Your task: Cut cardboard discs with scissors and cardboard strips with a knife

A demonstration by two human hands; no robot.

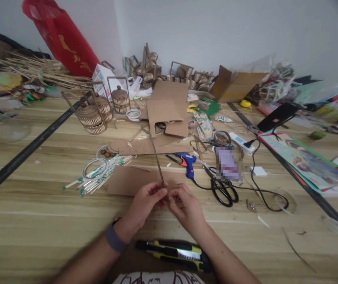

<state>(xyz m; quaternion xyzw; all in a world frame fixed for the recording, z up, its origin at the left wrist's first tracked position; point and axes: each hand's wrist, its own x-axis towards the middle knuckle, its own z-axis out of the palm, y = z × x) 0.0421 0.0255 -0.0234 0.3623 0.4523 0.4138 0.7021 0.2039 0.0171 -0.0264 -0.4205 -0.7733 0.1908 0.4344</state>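
Between thumb and fingers, my left hand (149, 197) pinches the near end of a thin brown cardboard strip (156, 159), which points away over the table. My right hand (186, 207) is closed at the same end, its fingertips almost meeting the left ones. The exact grip there is partly hidden. Small brown crumbs lie on the wood below the fingers. A flat cardboard sheet (123, 181) rests just beyond my hands. Close to my body, between the forearms, lies a yellow and black utility knife (177, 252).
A blue glue gun (190, 165) and black-handled scissors (226, 195) lie to the right, with a cable trailing past. Matchsticks (98, 177) and white rings (94, 169) lie left. Small lidded baskets (90, 118) stand farther back, near cardboard pieces (169, 92) and a red bag (59, 39).
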